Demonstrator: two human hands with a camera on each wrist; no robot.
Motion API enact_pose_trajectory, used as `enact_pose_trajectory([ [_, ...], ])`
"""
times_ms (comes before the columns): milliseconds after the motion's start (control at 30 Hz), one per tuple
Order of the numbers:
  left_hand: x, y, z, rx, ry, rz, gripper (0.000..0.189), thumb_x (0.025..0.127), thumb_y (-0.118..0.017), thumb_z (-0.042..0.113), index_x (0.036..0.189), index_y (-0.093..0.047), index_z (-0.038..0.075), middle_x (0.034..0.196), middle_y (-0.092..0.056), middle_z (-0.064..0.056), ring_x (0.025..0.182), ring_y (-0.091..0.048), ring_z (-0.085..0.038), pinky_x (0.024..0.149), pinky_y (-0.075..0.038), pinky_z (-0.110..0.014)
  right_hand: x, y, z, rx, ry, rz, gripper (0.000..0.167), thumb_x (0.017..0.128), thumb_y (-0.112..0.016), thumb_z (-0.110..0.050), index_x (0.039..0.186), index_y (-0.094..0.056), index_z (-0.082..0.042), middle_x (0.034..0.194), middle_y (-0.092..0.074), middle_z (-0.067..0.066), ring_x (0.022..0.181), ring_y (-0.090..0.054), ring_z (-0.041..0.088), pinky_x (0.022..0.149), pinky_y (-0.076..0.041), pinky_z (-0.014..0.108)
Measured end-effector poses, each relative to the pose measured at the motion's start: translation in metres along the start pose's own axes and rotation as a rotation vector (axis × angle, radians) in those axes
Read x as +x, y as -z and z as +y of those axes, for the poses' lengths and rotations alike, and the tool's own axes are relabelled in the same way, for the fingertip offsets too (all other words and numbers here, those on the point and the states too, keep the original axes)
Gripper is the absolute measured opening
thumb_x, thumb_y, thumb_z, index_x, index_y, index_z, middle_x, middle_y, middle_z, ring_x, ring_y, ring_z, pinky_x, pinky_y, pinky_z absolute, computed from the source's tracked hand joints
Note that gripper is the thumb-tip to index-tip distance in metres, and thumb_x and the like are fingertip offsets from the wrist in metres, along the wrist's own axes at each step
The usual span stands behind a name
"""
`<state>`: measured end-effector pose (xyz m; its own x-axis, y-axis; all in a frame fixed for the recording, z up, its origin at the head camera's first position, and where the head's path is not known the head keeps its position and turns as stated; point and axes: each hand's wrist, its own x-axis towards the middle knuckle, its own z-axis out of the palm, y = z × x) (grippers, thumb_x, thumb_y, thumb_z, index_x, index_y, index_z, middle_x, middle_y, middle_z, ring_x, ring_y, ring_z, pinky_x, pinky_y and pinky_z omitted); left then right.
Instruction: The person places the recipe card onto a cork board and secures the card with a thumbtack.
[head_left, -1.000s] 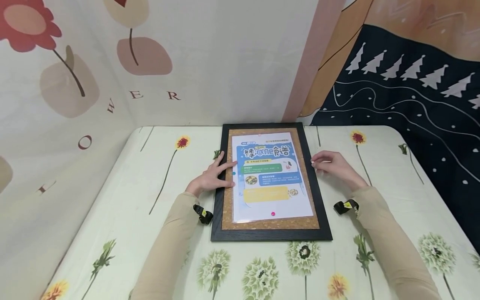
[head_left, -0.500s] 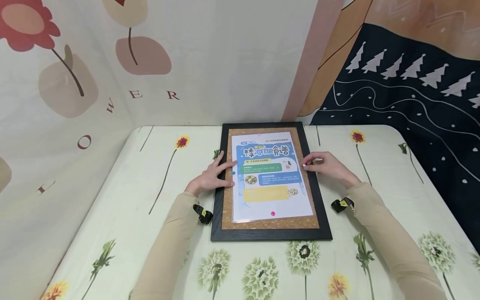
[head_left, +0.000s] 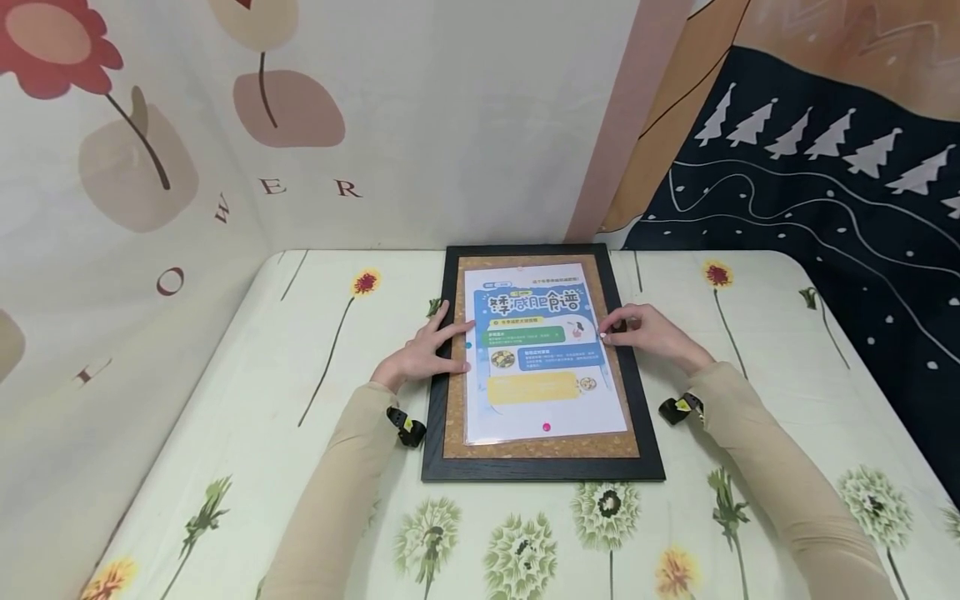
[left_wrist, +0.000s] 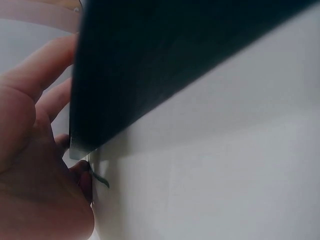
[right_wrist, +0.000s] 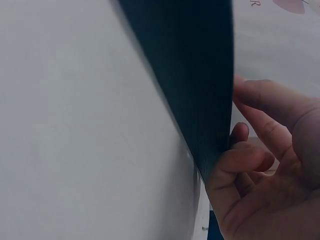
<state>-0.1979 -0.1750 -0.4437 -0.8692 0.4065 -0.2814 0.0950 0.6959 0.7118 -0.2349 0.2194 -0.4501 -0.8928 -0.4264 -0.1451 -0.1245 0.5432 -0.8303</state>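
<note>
A printed poster (head_left: 525, 421) lies on a cork board (head_left: 615, 448) with a black frame (head_left: 540, 471). A pink thumbtack (head_left: 547, 427) sits at the poster's bottom edge, and a blue one (head_left: 468, 345) at its left edge. My left hand (head_left: 420, 354) rests with spread fingers across the frame's left side, fingertips on the poster's edge. At the poster's right edge my right hand (head_left: 648, 335) pinches a small white thumbtack (head_left: 603, 335) between thumb and index finger. In the right wrist view that hand's other fingers (right_wrist: 235, 162) curl by the frame's side; the tack is hidden there.
The board lies on a table with a flower-print cloth (head_left: 300, 467). A pale printed curtain (head_left: 450, 125) hangs behind and at the left, and a dark one with trees (head_left: 810, 192) at the right. Each wrist wears a small black camera (head_left: 406, 427).
My right hand has moved left from the frame's outer edge, over the frame, to the poster's right edge with the white thumbtack. The left hand and the board have stayed put.
</note>
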Motion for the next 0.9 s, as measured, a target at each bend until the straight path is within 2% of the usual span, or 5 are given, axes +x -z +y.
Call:
enact_pose_trajectory([
  [167, 0.001, -0.0004, -0.0007, 0.007, 0.004, 0.001, 0.077, 0.087, -0.073, 0.031, 0.152, -0.034, 0.022, 0.16, 0.016, -0.004, 0.144, 0.007, -0.04, 0.106, -0.01, -0.068, -0.0002, -0.0012, -0.0013, -0.01, -0.004, 0.005, 0.022, 0.089, -0.07, -0.01, 0.108, -0.069, 0.002, 0.113, -0.061, 0.017, 0.103, -0.042, 0.03, 0.082, -0.029, 0.04],
  [467, 0.0004, 0.0007, -0.001, 0.033, -0.019, -0.002, 0.076, 0.087, -0.071, 0.031, 0.152, -0.034, 0.019, 0.16, 0.014, -0.008, 0.142, 0.004, -0.046, 0.105, -0.009, -0.07, -0.0021, -0.004, -0.0055, -0.015, 0.037, 0.015, 0.022, 0.088, -0.071, -0.011, 0.106, -0.071, 0.001, 0.111, -0.062, 0.016, 0.101, -0.043, 0.028, 0.082, -0.03, 0.04],
  [767, 0.0003, 0.0009, -0.0001, 0.023, -0.014, 0.0, 0.076, 0.087, -0.071, 0.031, 0.152, -0.034, 0.02, 0.16, 0.014, -0.008, 0.142, 0.004, -0.045, 0.105, -0.01, -0.069, -0.0023, -0.0045, -0.005, -0.026, 0.012, 0.015, 0.021, 0.088, -0.071, -0.011, 0.106, -0.071, 0.0, 0.11, -0.059, 0.016, 0.101, -0.043, 0.028, 0.085, -0.03, 0.04],
  [900, 0.0, 0.0, -0.001, 0.022, -0.019, 0.0, 0.075, 0.088, -0.071, 0.031, 0.152, -0.034, 0.019, 0.16, 0.014, -0.009, 0.142, 0.005, -0.044, 0.105, -0.01, -0.069, -0.0011, -0.0048, -0.0037, -0.036, 0.021, 0.024, 0.02, 0.089, -0.068, -0.009, 0.107, -0.071, -0.001, 0.109, -0.061, 0.015, 0.096, -0.043, 0.027, 0.08, -0.03, 0.038],
])
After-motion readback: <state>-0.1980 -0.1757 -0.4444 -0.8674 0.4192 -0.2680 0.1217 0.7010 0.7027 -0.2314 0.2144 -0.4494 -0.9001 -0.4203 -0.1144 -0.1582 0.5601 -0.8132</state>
